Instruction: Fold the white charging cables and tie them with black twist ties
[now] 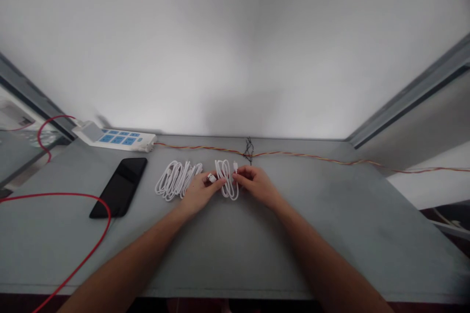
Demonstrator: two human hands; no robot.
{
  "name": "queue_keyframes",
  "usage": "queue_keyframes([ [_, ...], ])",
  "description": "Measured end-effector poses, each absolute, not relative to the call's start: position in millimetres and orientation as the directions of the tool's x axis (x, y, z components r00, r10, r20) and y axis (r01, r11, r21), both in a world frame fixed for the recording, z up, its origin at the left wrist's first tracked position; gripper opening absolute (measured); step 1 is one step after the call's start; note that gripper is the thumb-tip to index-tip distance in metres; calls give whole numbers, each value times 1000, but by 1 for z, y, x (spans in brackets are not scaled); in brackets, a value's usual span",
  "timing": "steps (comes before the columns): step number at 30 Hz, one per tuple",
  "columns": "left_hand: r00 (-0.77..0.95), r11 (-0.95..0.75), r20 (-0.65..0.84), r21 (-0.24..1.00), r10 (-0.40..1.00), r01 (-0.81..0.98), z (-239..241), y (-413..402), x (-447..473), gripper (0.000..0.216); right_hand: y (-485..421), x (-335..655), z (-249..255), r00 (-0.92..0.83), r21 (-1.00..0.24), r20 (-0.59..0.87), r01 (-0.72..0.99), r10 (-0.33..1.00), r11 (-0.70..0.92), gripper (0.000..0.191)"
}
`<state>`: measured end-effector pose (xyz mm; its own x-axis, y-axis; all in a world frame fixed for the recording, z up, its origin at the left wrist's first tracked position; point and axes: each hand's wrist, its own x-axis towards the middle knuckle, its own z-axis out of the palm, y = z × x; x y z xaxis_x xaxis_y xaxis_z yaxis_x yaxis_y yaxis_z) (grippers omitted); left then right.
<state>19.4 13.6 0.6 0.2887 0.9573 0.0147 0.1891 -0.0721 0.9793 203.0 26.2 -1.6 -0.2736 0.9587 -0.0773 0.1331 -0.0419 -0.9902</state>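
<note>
A coiled white cable (226, 179) lies on the grey table (330, 234) between my two hands. My left hand (200, 191) pinches the cable's white USB plug (212, 177) at the coil's left side. My right hand (256, 182) pinches the small plug end (235, 167) at the coil's right side. Just left of my left hand lies a second bundle of coiled white cables (176, 179), untouched.
A black phone (120, 186) lies face up at the left. A white power strip with blue sockets (115, 138) sits at the back left by the wall. A red cable (96, 205) loops over the left table edge. A twisted orange wire (301, 155) runs along the back, with black ties (248, 150).
</note>
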Motion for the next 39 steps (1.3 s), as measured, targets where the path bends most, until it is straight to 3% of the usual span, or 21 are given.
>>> queue_keyframes([
  [9, 173, -144, 62, 847, 983, 512, 10, 13, 16, 40, 32, 208, -2, -153, -998, -39, 56, 987, -31, 35],
  [17, 116, -139, 91, 840, 989, 525, 5, 17, 11, 43, 35, 214, 3, -7, -978, -90, -189, 996, -90, 42],
  [25, 15, -139, 167, 765, 986, 629, 8, 22, 5, 27, 40, 232, 9, 280, -945, 11, -310, 960, 101, 44],
  [33, -52, -124, 270, 596, 962, 793, 11, 28, -10, 21, 48, 261, 16, 593, -928, 111, -226, 798, 297, 46],
  [36, -58, -127, 289, 580, 956, 805, 10, 31, -16, 21, 52, 271, 16, 679, -916, 117, -207, 724, 342, 40],
  [39, -26, -145, 294, 545, 956, 826, 12, 29, -15, 24, 55, 274, 13, 672, -917, 77, -242, 737, 316, 31],
])
